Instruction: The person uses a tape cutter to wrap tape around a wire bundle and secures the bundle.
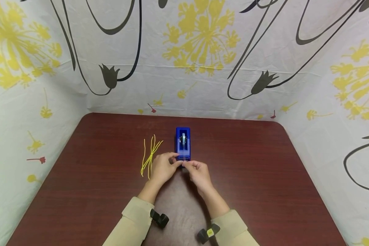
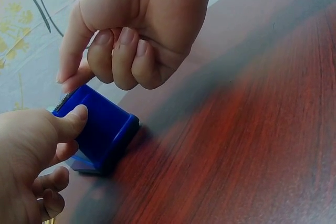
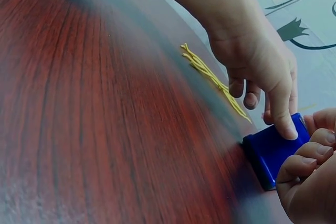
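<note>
A blue tape dispenser (image 1: pixel 179 145) stands on the table with a roll of tape (image 1: pixel 183 139) in its well and its serrated cutter edge (image 2: pixel 63 100) facing me. My left hand (image 1: pixel 163 169) holds the dispenser at its front left, the thumb (image 2: pixel 73 121) pressed on the front face. Right at the cutter, my right hand (image 1: pixel 200 175) pinches with thumb and index finger at the tape's end; the clear tape itself barely shows between the fingertips. Its other fingers (image 2: pixel 124 64) are curled into the palm.
Several yellow strings (image 1: pixel 150 157), loosely crossed, lie on the dark red wooden table (image 1: pixel 249 171) just left of the left hand. White cloth walls (image 1: pixel 203 92) with printed flowers surround the table's back and sides. Both sleeves carry small black wrist cameras (image 1: pixel 160 219).
</note>
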`<state>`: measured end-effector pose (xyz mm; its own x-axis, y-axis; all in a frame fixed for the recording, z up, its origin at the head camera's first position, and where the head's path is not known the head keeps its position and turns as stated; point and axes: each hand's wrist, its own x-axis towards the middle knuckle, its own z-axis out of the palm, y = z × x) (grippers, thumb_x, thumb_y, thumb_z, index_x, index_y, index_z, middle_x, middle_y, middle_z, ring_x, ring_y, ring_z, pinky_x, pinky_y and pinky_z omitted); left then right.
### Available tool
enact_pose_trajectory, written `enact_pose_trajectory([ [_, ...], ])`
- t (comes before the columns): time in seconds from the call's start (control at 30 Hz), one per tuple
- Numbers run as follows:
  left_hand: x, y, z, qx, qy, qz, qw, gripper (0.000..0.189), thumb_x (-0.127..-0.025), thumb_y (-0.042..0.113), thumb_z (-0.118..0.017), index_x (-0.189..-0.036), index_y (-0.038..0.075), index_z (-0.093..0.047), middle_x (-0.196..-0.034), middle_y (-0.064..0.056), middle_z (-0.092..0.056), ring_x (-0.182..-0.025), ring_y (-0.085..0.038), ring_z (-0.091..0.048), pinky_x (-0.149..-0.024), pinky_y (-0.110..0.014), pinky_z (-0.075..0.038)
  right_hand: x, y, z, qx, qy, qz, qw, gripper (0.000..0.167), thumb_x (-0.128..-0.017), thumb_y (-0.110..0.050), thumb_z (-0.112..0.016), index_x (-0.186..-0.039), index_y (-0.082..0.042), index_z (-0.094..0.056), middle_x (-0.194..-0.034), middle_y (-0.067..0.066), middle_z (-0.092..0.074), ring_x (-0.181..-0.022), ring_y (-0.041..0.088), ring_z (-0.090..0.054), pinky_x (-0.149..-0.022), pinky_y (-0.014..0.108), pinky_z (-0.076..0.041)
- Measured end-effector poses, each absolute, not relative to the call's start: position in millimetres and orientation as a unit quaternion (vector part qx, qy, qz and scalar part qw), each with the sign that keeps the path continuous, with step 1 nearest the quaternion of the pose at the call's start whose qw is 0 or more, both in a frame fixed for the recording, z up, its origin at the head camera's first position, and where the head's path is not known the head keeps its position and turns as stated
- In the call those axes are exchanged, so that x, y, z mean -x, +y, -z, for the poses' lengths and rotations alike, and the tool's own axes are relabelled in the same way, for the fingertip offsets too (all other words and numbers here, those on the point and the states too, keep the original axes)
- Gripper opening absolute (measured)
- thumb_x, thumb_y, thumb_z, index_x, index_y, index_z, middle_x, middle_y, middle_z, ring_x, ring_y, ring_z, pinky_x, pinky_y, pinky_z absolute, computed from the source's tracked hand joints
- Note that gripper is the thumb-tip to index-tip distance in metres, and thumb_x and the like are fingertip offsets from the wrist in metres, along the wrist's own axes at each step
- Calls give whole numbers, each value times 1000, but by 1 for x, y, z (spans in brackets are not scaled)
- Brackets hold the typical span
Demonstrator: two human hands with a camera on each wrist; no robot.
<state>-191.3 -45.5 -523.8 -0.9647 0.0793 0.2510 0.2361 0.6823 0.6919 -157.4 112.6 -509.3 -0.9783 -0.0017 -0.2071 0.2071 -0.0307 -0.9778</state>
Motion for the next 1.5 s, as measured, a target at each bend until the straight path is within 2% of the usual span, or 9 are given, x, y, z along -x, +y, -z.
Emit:
enact_pose_trajectory([
  [1.5, 191, -45, 525, 83, -909, 399, 90, 32, -84, 33, -84, -109, 15, -79, -68, 12, -63, -51, -5, -48, -50, -25, -40, 144, 112, 507, -87, 695, 711, 65, 32, -97, -18, -68, -100, 14, -68, -49, -11, -37, -44, 3, -31, -45, 18, -28],
])
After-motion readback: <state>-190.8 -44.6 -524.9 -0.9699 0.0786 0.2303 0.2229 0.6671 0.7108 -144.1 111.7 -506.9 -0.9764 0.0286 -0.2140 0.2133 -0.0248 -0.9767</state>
